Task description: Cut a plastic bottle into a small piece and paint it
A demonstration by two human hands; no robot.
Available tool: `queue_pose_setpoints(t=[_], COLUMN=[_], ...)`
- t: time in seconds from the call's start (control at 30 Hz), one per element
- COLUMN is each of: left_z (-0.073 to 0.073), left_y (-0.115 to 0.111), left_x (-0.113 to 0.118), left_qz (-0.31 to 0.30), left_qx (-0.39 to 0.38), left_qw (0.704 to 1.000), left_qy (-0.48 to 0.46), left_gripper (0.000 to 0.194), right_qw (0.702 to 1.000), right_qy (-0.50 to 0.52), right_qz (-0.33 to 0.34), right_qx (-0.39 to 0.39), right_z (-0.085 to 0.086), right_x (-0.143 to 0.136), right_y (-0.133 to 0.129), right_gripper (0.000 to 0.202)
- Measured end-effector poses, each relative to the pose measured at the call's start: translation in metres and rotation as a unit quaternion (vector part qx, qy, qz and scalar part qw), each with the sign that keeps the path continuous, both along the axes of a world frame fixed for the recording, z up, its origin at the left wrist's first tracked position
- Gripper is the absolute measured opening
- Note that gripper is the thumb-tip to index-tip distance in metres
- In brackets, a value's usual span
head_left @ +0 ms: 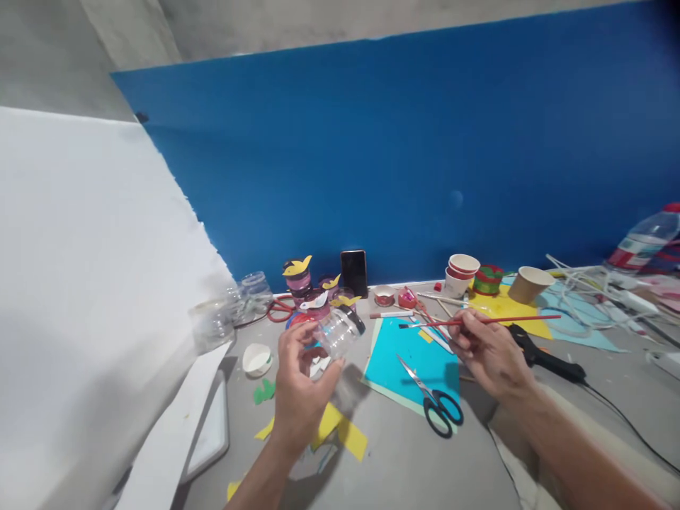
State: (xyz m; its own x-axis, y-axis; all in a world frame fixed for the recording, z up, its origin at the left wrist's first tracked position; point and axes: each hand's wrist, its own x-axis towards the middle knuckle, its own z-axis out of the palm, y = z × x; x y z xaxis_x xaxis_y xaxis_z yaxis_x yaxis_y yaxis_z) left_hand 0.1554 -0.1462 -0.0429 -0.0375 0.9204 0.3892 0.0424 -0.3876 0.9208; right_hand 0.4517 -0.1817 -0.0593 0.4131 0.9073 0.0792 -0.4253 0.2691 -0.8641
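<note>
And here the clear jar (pixel 333 334) is held in the left grip (pixel 300 398), pinched between thumb and fingers, tilted above the table (pixel 404 464), its black lid (pixel 353 319) turned up and to the right. Across from it, a red-handled paintbrush (pixel 515 319) is pinched in the right grip (pixel 491 354), fingers closed on the handle, the dark bristles pointed left toward the jar but kept apart from it!

Below and between the two, black-handled scissors (pixel 424 390) are seen lying open, blades on a blue sheet (pixel 387 354), handles reaching its near right corner. Under the left grip, yellow paper strips (pixel 351 439) are scattered; just left of it, green paper scraps (pixel 264 391) and a white paper bowl (pixel 258 360) are laid out.

Beside the right forearm, a black glue gun (pixel 555 363) is set down, its cord trailed to the right. Farther back, a lidded jar is topped with a yellow paper cutout (pixel 297 266), and next along, a phone (pixel 353 273) is propped upright against the blue board (pixel 398 156). To the right, paper cups (pixel 463 265) are stacked, a brown paper cup (pixel 531 285) is tipped slightly, and a red-capped bottle (pixel 644 241) is leaned at the far edge.
</note>
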Motion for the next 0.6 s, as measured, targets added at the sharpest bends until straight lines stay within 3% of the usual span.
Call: queue_pose_setpoints(t=[0.23, 0.3, 0.5, 0.6], left_z=[-0.017, -0.02, -0.019, -0.02], left_y=[0.009, 0.011, 0.016, 0.018], left_x=[-0.001, -0.003, -0.004, -0.004], left_qz=[-0.015, -0.022, -0.096, -0.094], left_qx=[-0.098, -0.138, -0.291, -0.31], left_qw=[0.988, 0.981, 0.908, 0.898], left_qy=[-0.116, -0.136, -0.286, -0.299], left_gripper=[0.073, 0.068, 0.05, 0.046], right_qw=[0.999, 0.999, 0.994, 0.981], right_qy=[0.006, -0.005, -0.097, -0.188], right_qz=[0.013, 0.015, 0.008, -0.016], right_qx=[-0.03, -0.041, -0.055, -0.048], right_z=[0.0, 0.0, -0.009, -0.019], right_x=[-0.004, -0.005, -0.008, -0.01], right_y=[0.0, -0.001, 0.001, 0.003], right_gripper=[0.047, 0.049, 0.051, 0.045])
